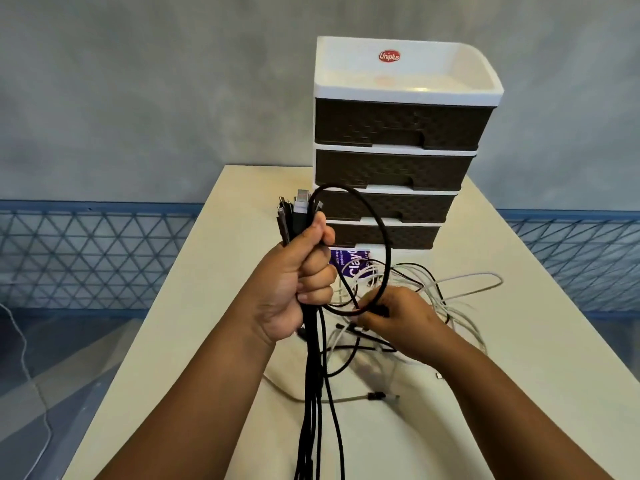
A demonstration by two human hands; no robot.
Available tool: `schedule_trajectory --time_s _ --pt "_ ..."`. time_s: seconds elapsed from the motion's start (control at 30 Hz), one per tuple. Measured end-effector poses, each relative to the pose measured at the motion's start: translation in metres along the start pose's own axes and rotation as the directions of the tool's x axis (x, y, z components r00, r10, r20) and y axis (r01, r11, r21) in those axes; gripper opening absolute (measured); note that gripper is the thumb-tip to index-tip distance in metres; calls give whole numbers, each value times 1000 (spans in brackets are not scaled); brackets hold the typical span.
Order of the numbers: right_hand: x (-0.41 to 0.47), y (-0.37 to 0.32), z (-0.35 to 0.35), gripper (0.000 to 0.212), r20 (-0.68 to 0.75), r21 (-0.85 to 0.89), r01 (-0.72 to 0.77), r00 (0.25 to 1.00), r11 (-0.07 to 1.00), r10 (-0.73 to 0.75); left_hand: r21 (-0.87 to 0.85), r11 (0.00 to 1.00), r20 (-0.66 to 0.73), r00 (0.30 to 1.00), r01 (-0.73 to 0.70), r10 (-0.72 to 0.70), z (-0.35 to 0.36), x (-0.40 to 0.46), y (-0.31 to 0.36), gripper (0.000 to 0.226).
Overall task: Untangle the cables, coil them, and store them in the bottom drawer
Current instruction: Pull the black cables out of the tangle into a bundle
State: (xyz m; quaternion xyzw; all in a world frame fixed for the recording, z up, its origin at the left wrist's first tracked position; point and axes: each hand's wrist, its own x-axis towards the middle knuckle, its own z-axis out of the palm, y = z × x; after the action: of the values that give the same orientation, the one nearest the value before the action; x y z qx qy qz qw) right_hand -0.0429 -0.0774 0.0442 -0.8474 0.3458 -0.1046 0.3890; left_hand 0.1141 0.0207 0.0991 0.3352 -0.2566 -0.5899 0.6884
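Observation:
My left hand (298, 282) grips a bundle of black cables (313, 393) upright, their plugs sticking out above my fist and their lengths hanging down past the table's front edge. One black cable forms a loop (375, 216) arching from that fist down to my right hand (398, 317), which pinches it low over the table. A tangle of white cables (446, 299) lies under and right of my right hand. The drawer unit (398, 150) stands behind, with its bottom drawer (384, 235) closed.
The white table (519, 393) holds a purple card (348, 263) in front of the drawer unit. A loose grey cable with a black plug (377, 396) lies near the table's middle. A blue mesh fence (86, 254) runs behind on both sides.

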Motion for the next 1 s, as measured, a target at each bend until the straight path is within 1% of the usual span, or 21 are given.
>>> schedule_trajectory --time_s 0.03,0.1,0.2,0.23,0.3,0.37,0.4,0.47,0.53,0.63,0.73,0.77,0.83,0.93,1.0 --pt "-1 1 -2 12 3 3 -24 1000 1000 24 -23 1000 7 1000 -11 11 -1 0 1 25" --pt "-3 -1 -7 17 -23 -50 -10 1000 999 9 -66 997 -5 999 -43 43 -3 -2 2 26" --pt "-3 -10 -19 19 -160 -181 35 985 983 -64 -82 991 -60 993 -105 100 -7 -4 6 25" --pt "-3 -14 -26 19 -208 -165 40 975 985 -74 -77 990 -70 992 -114 109 -8 -5 7 25" --pt "-3 -24 -39 18 -280 -17 64 958 998 -66 -58 992 -79 991 -112 108 -10 -6 7 28" --pt "-5 -38 -53 19 -347 129 112 936 985 -61 -29 995 -102 991 -91 88 -10 -7 5 40" --pt "-6 -46 -59 19 -377 163 132 924 978 -62 -15 996 -113 990 -84 82 -10 -8 3 45" --pt "-6 -60 -70 19 -405 203 175 911 963 -80 18 997 -123 990 -73 74 -9 -9 -1 49" --pt "-6 -73 -76 19 -424 185 179 902 966 -86 58 997 -123 991 -50 57 -9 -10 -3 49" --pt "-7 -86 -79 21 -424 81 88 905 993 -45 67 997 -129 991 -30 38 -7 -12 -4 51" --pt "-10 -93 -77 22 -395 24 27 919 999 -15 72 997 -138 990 -17 26 -9 -14 -5 40" --pt "-11 -93 -76 23 -380 55 25 925 998 -2 75 997 -138 990 -11 21 -10 -14 -6 37" --pt "-14 -93 -74 22 -320 242 62 947 968 19 89 996 -130 991 11 1 -12 -15 -7 34" --pt "-17 -93 -70 19 -287 485 137 958 864 10 149 986 -127 991 69 -50 -10 -15 -11 30" --pt "-18 -93 -67 18 -289 610 172 957 774 15 208 973 -119 990 104 -81 -7 -16 -16 19"
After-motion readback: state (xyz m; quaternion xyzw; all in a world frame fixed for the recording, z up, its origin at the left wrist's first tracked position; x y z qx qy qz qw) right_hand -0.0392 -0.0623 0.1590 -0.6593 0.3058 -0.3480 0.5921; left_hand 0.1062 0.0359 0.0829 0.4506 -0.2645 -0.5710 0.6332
